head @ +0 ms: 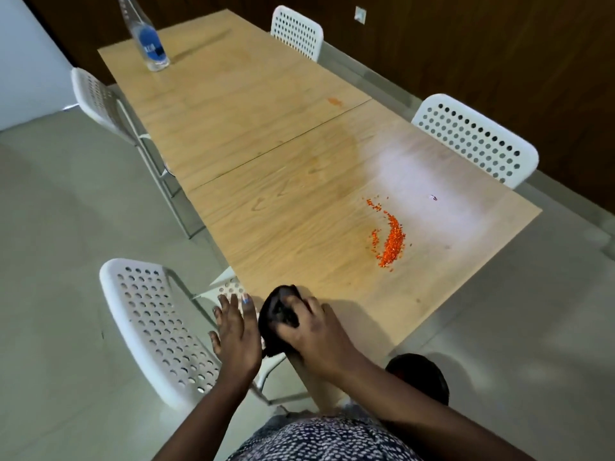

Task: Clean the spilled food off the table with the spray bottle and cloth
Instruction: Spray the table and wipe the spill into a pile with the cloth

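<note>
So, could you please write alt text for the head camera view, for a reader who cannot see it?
At the near edge of a long wooden table, the right hand grips a bunched dark cloth; the left hand is open beside it. Orange spilled food lies ahead, a spray bottle stands far off.

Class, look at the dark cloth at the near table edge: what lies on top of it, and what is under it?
The right hand lies on the dark cloth, gripping it. Under it is the wooden table edge. Anything between cloth and table is covered.
</note>
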